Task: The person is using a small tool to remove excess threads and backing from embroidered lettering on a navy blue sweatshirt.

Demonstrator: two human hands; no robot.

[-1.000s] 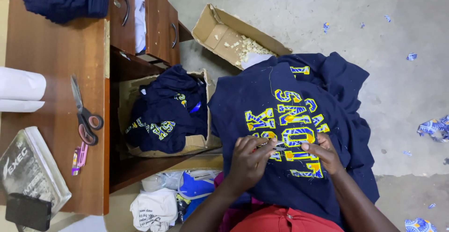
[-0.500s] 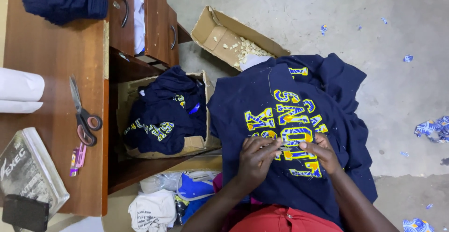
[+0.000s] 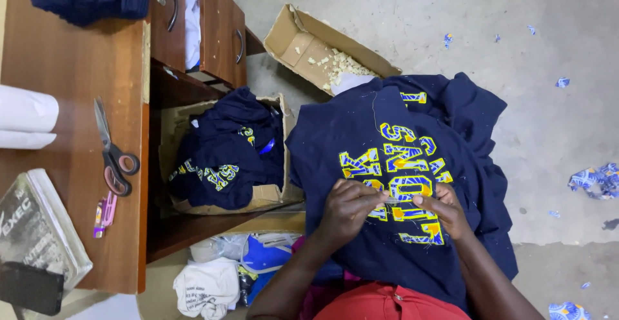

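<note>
The navy shirt, with yellow and blue patterned letters, lies spread over the person's lap. The left hand and right hand rest on the lettering, fingers pinched nearly shut on a small thin thing between them, too small to tell. Both forearms angle inward. Left of the shirt, a cardboard box holds more navy shirts; scissors lie on the wooden table. Another open box sits on the floor beyond.

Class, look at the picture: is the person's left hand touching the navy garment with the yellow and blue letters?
Touching. The head view shows the left hand resting on the navy garment, fingers pressed onto its lettering, no gap visible.
</note>
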